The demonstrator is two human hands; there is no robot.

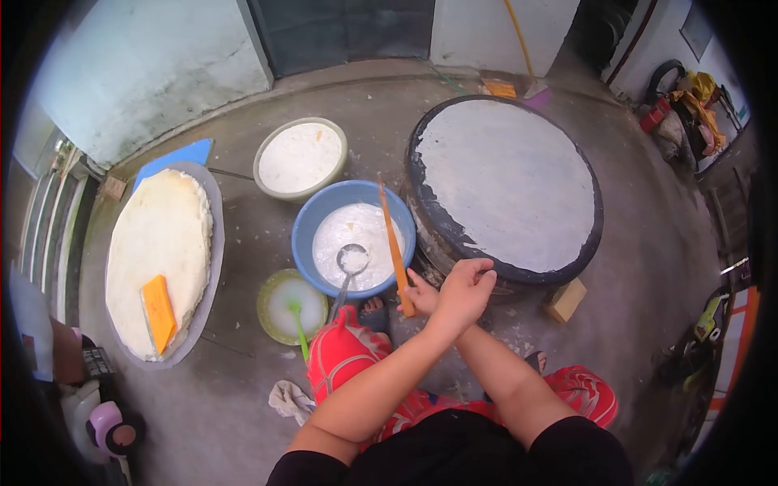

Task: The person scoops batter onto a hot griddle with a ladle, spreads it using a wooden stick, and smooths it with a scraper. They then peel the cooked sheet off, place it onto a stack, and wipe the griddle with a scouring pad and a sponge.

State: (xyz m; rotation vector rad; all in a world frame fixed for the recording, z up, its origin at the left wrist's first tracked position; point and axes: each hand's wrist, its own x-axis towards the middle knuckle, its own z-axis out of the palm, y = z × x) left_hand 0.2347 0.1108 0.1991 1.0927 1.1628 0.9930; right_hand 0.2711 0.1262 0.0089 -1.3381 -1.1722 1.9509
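Observation:
My forearms cross in front of me. My left hand point(468, 289) is curled closed at the near edge of the round black griddle point(600, 206), with nothing visible in it. A thin white sheet of batter point(510, 182) covers most of the griddle. Under my left wrist, my right hand point(423, 295) grips the wide lower end of a long, tapering wooden spatula point(393, 239). The spatula leans across the right side of a blue basin point(301, 235) of white batter point(369, 227). A metal ladle point(353, 261) lies in that batter, its handle toward my knee.
Behind the blue basin stands a pale basin point(261, 168) with white contents. Nearer me is a green bowl point(266, 308) of cloudy liquid with a green-handled tool point(298, 328). At left, pale flat sheets point(162, 235) are stacked under an orange scraper point(160, 312). A wooden block point(567, 300) sits beside the griddle.

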